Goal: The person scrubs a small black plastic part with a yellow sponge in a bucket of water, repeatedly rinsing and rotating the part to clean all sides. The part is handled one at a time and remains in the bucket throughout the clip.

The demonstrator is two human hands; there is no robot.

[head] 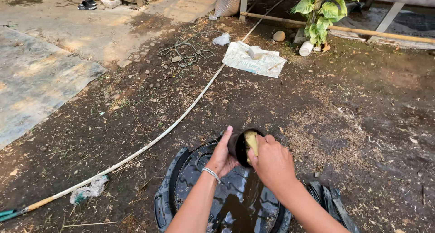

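My left hand [221,157] grips a small black pot [237,147] by its side, holding it tilted over a black plastic basin [168,187] with dark water in it. My right hand [272,163] presses a yellow sponge [251,140] into the mouth of the pot. A thin bracelet sits on my left wrist. Both forearms reach in from the bottom edge of the view.
Bare dark soil lies all around. A long white pole [181,117] runs diagonally across the ground. A paper sheet [253,61] with a small block lies further off, near a leafy plant [324,9], a white cup [306,48] and tangled cord [186,52]. Black trays [328,199] lie at right.
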